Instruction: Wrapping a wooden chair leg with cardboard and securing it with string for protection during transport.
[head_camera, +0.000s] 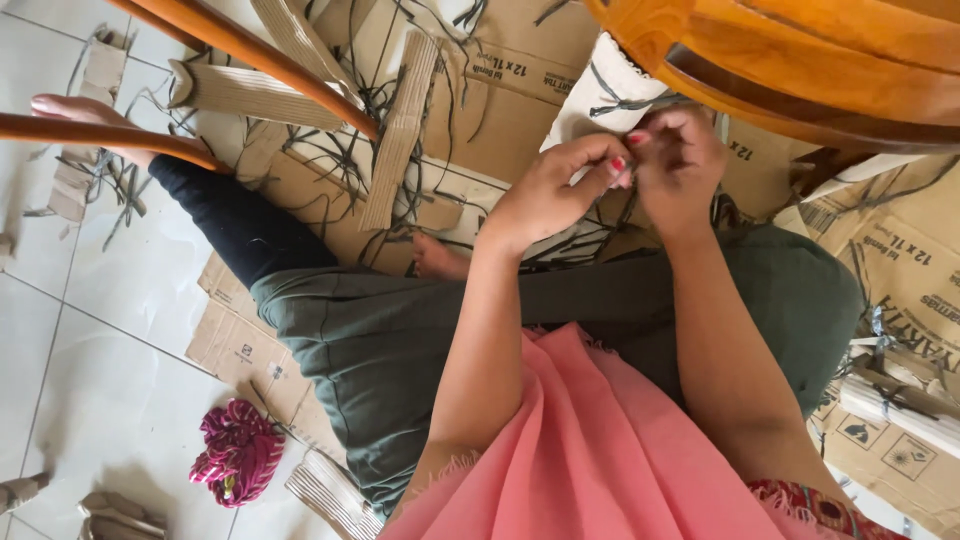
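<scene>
I sit on the floor with my legs stretched out under a wooden chair frame (800, 60). My left hand (560, 190) and my right hand (680, 160) meet just below the chair's curved rim, fingertips pinched together on a thin dark strand (640, 100) that runs up to a white woven part (600, 90) of the chair. Both hands have red-painted nails. The strand between the fingertips is mostly hidden by the fingers.
Flattened cardboard sheets (500, 110) cover the tiled floor, strewn with dark strands and corrugated strips (400, 130). Orange wooden chair legs (250, 50) cross the upper left. A pink-and-red fabric bundle (240, 450) lies on the tiles at lower left. More cardboard and rolled material lie at right.
</scene>
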